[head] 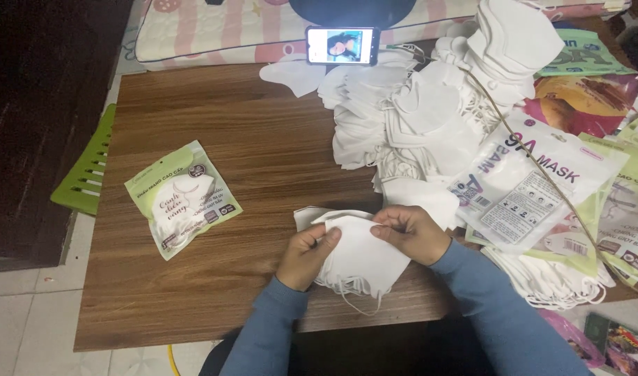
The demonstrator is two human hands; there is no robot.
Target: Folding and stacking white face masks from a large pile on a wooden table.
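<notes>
Both hands sit close together near the front edge of the low brown wood-grain table, working a small stack of folded white fabric face masks. The left hand has its fingers curled, thumb and fingertips pinching the stack's upper left edge. The right hand is likewise closed, pinching the top edge just beside the left hand's fingers, so the stack hangs between them with its point toward the person and thin white ear loops trailing below, over the table edge. Both forearms wear blue-grey sleeves.

Well to the left of the left hand lies a sealed pale green and white plastic mask packet, flat on the wood. Just beyond the right hand rises a large loose heap of white masks, and to its right spreads a fan of empty printed plastic packets, white and green. Far past both hands, a smartphone stands propped on its side, screen lit, against a striped pink and white cushion.
</notes>
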